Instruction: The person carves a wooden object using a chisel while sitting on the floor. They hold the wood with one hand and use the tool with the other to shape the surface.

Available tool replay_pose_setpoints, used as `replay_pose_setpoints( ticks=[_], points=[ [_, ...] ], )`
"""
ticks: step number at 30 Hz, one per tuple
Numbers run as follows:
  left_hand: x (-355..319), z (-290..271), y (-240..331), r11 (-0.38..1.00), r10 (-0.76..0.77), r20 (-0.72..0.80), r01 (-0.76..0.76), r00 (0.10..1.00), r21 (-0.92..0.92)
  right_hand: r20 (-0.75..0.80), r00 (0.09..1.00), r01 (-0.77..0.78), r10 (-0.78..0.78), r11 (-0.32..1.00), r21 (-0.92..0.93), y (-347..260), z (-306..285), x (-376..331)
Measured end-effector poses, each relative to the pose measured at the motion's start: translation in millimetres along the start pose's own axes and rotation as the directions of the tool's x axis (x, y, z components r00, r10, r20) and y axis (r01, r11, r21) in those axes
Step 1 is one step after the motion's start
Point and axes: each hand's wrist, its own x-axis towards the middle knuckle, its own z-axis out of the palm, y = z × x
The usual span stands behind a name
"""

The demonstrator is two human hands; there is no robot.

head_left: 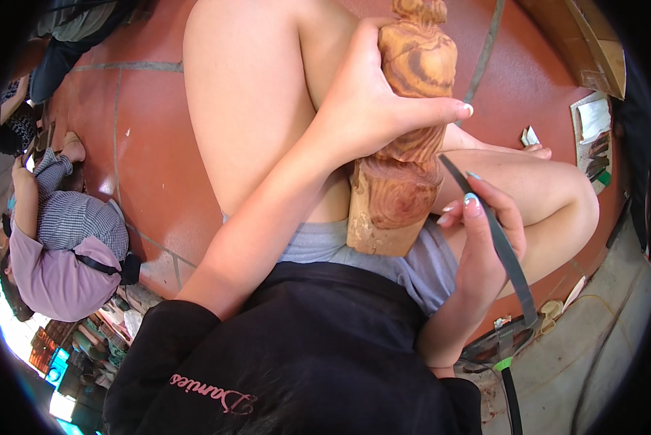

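A carved piece of wood (405,196) with swirling brown grain stands tilted on my lap, its squared pale end toward me. Rounded bulges and narrow grooves run along it, and its far tip is cut off by the picture's edge. My left hand (372,105) is wrapped round its upper half, thumb laid across the front. In my right hand (488,228) is a long, thin, flat dark grey tool (512,264), pinched between thumb and fingers. The tool's upper tip is beside the wood's right side; I cannot tell whether they touch.
Red tiles (151,123) cover the floor around my bare legs. A cardboard box (586,43) stands at the far right, near a small board (590,145) with paper and bits on it. At the left sits a person in a purple top (68,283); another is beyond.
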Motion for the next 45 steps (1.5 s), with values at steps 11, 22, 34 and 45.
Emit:
replay_pose_setpoints(
  ticks=[11,22,34,45],
  points=[
    [5.0,-10.0,0.5,0.885,0.05,-0.058,-0.017,0.997,0.465,0.022,0.999,0.041,-0.035,0.936,-0.35,-6.2,27.9,1.3],
    [6.8,-26.6,0.7,0.9,0.049,-0.07,-0.014,0.996,0.435,0.129,0.979,-0.115,0.16,0.946,-0.303,-14.0,38.5,28.5],
    [8.3,-23.4,-4.4,0.891,0.022,-0.075,0.015,0.997,0.453,0.08,0.997,0.049,-0.018,0.917,-0.397,3.6,52.5,21.4],
    [-6.6,-15.5,-1.2,0.889,0.022,-0.092,0.023,0.996,0.458,0.578,0.792,0.588,-0.198,0.502,-0.634,-23.6,43.8,18.7]
  ],
)
